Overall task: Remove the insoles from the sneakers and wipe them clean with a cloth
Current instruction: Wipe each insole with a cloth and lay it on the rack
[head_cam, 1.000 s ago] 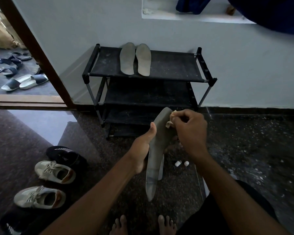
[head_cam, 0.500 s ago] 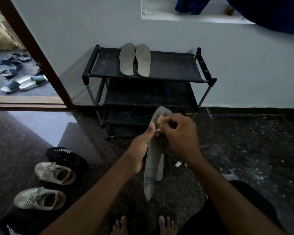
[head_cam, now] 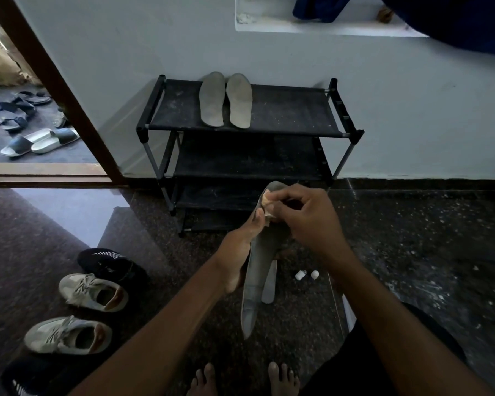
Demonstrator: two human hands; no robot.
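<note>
My left hand [head_cam: 239, 250] grips a long grey insole [head_cam: 255, 284] at its middle and holds it upright in front of me. A small pale cloth [head_cam: 267, 205] is pinched in my right hand [head_cam: 303, 218] and pressed against the insole's upper end. Behind that insole a second grey insole [head_cam: 269, 284] shows partly, and I cannot tell what supports it. Two more grey insoles [head_cam: 226, 100] lie side by side on the top shelf of the black shoe rack [head_cam: 286, 110]. On the floor at the left sit two white sneakers [head_cam: 93, 292] [head_cam: 67, 335] and a black sneaker [head_cam: 109, 262].
Two small white caps [head_cam: 306, 274] lie on the dark speckled floor by my right wrist. Another black shoe [head_cam: 20, 378] is at the bottom left corner. A doorway at the left opens onto several sandals [head_cam: 37, 140]. My bare feet [head_cam: 240, 381] are at the bottom edge.
My right hand with the cloth has rubbed along the insole's upper end, first down and left, then back up. The left hand keeps the same hold on the insole.
</note>
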